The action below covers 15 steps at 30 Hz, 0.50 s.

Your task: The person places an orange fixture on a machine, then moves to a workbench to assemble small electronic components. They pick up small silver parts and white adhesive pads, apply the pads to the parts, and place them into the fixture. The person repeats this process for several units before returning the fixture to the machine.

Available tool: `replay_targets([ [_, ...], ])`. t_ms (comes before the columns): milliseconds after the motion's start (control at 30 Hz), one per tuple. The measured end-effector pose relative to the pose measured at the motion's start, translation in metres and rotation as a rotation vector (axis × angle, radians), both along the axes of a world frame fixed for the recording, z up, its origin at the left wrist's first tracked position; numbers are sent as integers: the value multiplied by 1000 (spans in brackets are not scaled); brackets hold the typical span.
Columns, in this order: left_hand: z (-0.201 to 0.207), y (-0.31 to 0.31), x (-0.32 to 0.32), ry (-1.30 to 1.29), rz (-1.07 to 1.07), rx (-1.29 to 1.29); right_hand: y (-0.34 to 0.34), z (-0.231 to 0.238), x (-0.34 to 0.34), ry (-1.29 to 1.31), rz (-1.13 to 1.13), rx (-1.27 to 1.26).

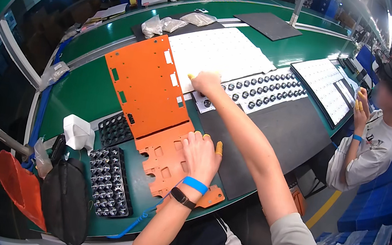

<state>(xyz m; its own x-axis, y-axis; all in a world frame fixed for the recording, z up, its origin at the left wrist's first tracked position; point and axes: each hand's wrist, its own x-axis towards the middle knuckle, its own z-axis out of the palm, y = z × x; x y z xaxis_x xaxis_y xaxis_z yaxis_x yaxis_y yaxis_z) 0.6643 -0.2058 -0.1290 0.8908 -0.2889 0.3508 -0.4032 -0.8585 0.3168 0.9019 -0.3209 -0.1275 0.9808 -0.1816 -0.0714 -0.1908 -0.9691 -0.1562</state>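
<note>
On the green surface (77,93), an orange board (148,86) lies in front of the person, its upper and lower panels meeting along a dark line. The left hand (201,157) rests over the right part of the lower panel (159,153); its fingers are extended and slightly spread, with yellow covers on several tips, and are not closed around anything. The left wrist carries a blue band (195,185) and a black watch (183,198).

The right hand (206,83) is located at the left end of a white strip (243,100) that carries rows of black round caps (265,100). Its fingers are curled inward; whether they grip a part cannot be told, as the back of the hand hides the palm. A large white sheet (222,46) lies directly beyond the strip, and a black mat (263,142) lies on the near side.

To the left of the lower panel, a black tray (126,198) holds rows of shiny round parts (107,180). A second black tray (115,130), with round pockets, is positioned behind it, beside the orange board. Clear plastic bags (169,24) lie beyond the white sheet. At the right, a co-worker (372,152) raises both hands, close together.
</note>
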Motion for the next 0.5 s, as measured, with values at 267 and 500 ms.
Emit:
replay_targets([
  [267, -2, 0, 1, -21, -20, -29, 38, 10, -4, 55, 30, 40],
  [500, -5, -1, 3, -14, -32, -42, 51, -19, 13, -134, 55, 79],
])
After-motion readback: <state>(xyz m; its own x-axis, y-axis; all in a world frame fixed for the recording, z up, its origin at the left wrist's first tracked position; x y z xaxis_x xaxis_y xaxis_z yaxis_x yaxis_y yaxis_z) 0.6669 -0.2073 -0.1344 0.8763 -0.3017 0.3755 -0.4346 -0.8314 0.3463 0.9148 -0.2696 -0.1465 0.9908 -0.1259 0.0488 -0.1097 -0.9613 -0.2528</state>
